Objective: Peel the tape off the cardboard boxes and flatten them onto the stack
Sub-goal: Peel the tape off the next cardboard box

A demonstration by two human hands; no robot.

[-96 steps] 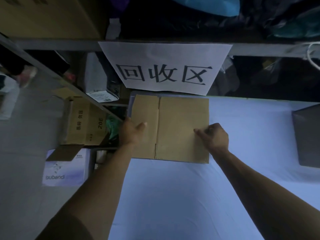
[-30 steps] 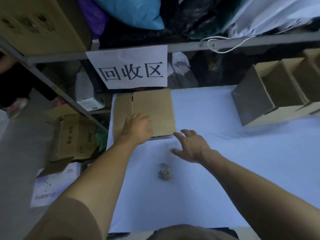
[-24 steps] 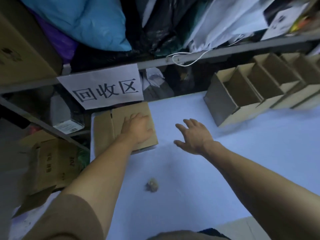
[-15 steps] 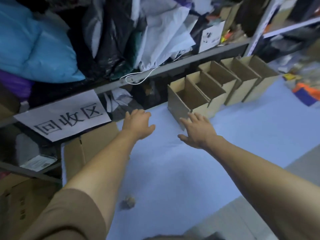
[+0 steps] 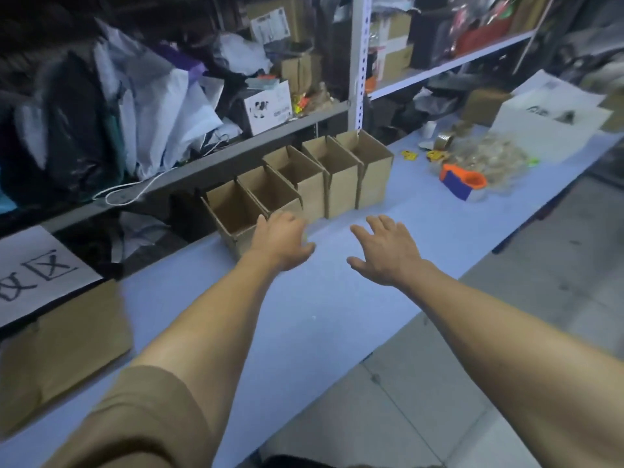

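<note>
A storeroom or packing area is showing itself here. Metal shelving [image 5: 358,55] is running along the far edge of a long table [image 5: 304,319], and its shelves are overflowing with plastic bags [image 5: 148,106], cartons [image 5: 391,45] and a white printed box [image 5: 268,108]. Five open cardboard boxes [image 5: 304,184] are standing in a row against the table's far edge. A flattened stack [image 5: 64,349] is lying at the left end, under a paper sign [image 5: 37,271] with handwritten characters hanging from the shelf. Toward the right end, tape rolls [image 5: 444,140], a heap of peeled tape [image 5: 489,160] and an orange and blue dispenser [image 5: 462,182] are sitting. Grey floor tiles [image 5: 506,332] are running beside the table.
</note>
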